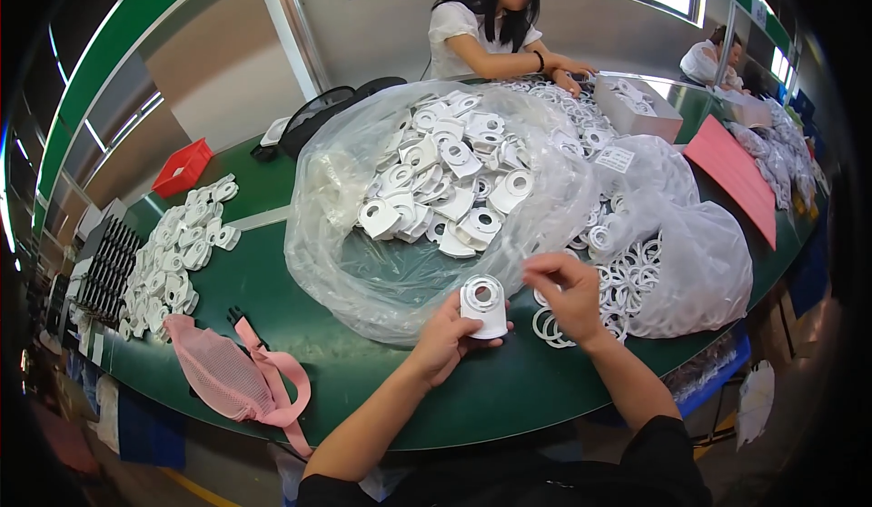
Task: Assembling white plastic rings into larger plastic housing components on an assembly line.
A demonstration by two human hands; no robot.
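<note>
My left hand (pixel 440 342) grips a white plastic housing (pixel 490 323) with a rounded end, a raised ring and a round hole, held upright above the table's near side. Just to its right hovers my right hand (pixel 576 300), thumb and fingertips pinched together; whether anything small is between them I cannot make out. Beyond both hands, a clear plastic bag (pixel 336 275) lies spread open around a heap of similar white housings (pixel 445 166). White rings (pixel 627 293) lie loose to the right of my right hand, partly under another clear bag (pixel 704 275).
A pink mesh bag (pixel 218 371) with a strap lies at the left on the green table (pixel 363 384). Farther left are more white parts (pixel 186 239), black stacked trays (pixel 107 266) and a red bin (pixel 182 167). A co-worker (pixel 490 30) handles parts opposite, beside a white box (pixel 640 116).
</note>
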